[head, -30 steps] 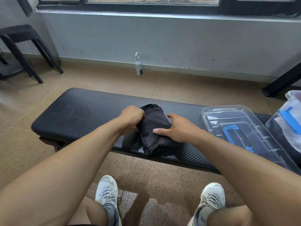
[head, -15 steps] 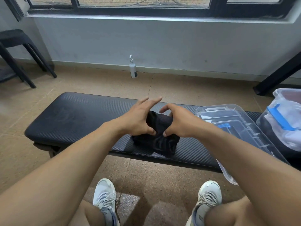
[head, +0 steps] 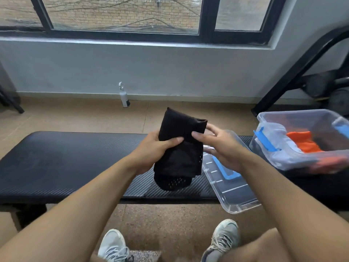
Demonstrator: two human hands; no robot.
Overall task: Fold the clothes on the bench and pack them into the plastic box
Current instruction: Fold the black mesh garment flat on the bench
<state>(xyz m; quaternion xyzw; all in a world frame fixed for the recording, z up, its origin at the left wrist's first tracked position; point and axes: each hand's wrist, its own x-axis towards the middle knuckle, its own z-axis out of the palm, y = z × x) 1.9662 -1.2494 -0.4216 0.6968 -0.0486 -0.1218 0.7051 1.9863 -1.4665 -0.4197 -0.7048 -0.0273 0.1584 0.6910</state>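
Head view of a seated person facing a black padded desk. A folded black garment is held in the air above the desk's middle, upright, its perforated lower end hanging just above the padding. The left hand grips the garment from the left, thumb across its front and fingers curled behind. The right hand pinches the garment's right edge, thumb on the front; its other fingers lie partly behind the cloth. The hands are close together, one on each side of the bundle.

To the right, a clear lid with a blue handle lies on the desk, its near corner overhanging the edge. Further right stands the clear plastic box with blue latches, holding orange, pale and dark clothes; its right part is blurred.

On the floor by the wall stands a white bottle. Two pale sneakers show at the bottom.
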